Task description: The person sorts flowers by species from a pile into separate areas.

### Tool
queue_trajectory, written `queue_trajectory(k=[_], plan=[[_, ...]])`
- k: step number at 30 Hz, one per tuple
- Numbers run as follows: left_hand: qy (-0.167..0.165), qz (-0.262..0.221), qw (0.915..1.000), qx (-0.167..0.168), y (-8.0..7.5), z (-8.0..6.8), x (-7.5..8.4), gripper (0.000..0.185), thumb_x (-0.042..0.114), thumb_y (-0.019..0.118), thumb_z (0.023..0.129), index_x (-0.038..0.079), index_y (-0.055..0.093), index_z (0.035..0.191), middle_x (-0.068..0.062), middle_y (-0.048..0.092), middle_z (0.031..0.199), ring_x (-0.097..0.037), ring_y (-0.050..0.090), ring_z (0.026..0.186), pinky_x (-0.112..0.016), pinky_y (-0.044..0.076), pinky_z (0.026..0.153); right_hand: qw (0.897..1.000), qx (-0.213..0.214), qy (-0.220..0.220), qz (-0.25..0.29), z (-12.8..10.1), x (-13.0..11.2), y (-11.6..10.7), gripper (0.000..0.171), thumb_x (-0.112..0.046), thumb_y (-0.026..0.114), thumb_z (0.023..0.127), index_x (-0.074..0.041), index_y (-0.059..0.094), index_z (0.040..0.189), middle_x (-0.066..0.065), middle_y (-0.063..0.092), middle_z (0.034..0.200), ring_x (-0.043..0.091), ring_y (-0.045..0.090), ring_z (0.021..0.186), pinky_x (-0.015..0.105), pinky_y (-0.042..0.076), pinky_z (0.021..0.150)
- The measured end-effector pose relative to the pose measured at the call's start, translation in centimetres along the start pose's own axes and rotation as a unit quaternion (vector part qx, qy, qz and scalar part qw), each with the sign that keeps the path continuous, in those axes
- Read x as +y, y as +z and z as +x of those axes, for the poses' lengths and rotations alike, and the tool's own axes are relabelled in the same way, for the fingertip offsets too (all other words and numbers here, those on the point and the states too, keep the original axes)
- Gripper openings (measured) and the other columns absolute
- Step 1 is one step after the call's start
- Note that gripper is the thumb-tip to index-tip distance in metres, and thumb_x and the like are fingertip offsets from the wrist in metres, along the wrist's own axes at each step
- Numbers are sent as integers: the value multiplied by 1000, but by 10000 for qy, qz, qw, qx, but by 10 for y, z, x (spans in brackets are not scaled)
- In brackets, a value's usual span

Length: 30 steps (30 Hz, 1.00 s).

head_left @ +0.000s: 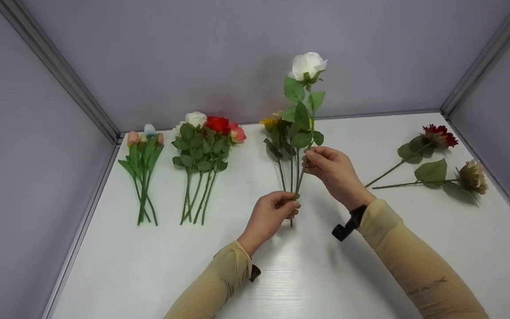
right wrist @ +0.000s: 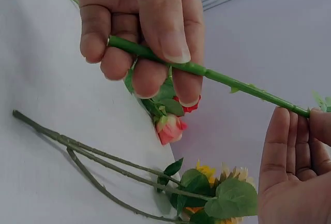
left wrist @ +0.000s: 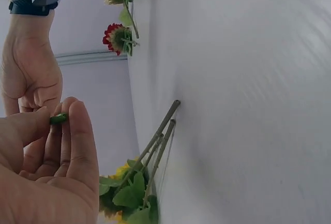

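A single white rose [head_left: 309,66] on a long green stem stands raised and nearly upright, blossom at the top. My left hand [head_left: 275,210] pinches the stem's lower end between thumb and fingers. Higher up, below the leaves, my right hand [head_left: 332,170] pinches the same stem [right wrist: 253,92]. The right wrist view has the left hand [right wrist: 150,32] at the top and the right hand [right wrist: 295,167] at the lower right. Behind the rose, yellow flowers [head_left: 270,123] with dark stems lie on the table, partly hidden by its leaves.
Left of the hands, a bunch of red, white and pink roses [head_left: 218,125] lies on the white table [head_left: 255,283], with tulips [head_left: 145,153] farther left. A dark red flower [head_left: 440,136] and a beige flower [head_left: 473,177] lie at the right. Grey walls [head_left: 193,53] enclose the table.
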<state>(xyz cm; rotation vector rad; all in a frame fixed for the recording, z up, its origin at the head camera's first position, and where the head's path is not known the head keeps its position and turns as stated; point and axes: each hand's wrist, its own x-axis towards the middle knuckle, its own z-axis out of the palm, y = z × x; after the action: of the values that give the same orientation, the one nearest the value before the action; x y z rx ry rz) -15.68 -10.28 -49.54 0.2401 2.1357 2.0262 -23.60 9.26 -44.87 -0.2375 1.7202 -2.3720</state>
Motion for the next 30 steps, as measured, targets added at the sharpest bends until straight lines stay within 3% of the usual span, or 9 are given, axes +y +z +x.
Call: queue_trajectory(k=[6, 15, 20, 25, 30], plan=[[-230, -11, 9997, 93, -9, -9, 0, 24, 11, 70, 98, -4, 70, 117, -7, 73, 97, -19, 72, 88, -32, 61, 78, 9999, 65, 110, 9, 0, 4, 14, 26, -14, 73, 97, 6, 65, 111, 12, 68, 102, 23, 67, 89, 38, 57, 89], [-533, 581, 9969, -18, -25, -29, -7, 19, 13, 72, 97, 0, 72, 111, -4, 74, 97, -18, 72, 88, -36, 60, 78, 9979, -150, 574, -265, -4, 19, 28, 26, -15, 75, 96, 4, 64, 108, 14, 67, 104, 24, 68, 92, 41, 57, 92], [-477, 904, 9947, 116, -34, -34, -13, 27, 18, 72, 97, 0, 72, 118, 0, 73, 100, -16, 70, 90, -32, 58, 77, 9967, -102, 677, -432, -6, 32, 37, 27, -16, 75, 96, 5, 65, 110, 18, 67, 108, 26, 68, 96, 42, 56, 95], [-288, 823, 9954, 390, -42, -35, -15, 28, 17, 70, 99, -1, 70, 121, -2, 72, 99, -17, 70, 90, -32, 59, 78, 9954, -142, 817, -479, -7, 45, 46, 28, -15, 74, 96, 7, 65, 112, 30, 64, 117, 28, 69, 99, 42, 56, 95], [-224, 804, 9950, 544, -49, -37, -14, 25, 16, 70, 99, -1, 71, 118, -4, 72, 98, -18, 70, 90, -33, 59, 78, 9957, -188, 819, -401, -7, 54, 56, 27, -13, 74, 96, 9, 65, 110, 32, 64, 115, 30, 69, 98, 43, 57, 93]])
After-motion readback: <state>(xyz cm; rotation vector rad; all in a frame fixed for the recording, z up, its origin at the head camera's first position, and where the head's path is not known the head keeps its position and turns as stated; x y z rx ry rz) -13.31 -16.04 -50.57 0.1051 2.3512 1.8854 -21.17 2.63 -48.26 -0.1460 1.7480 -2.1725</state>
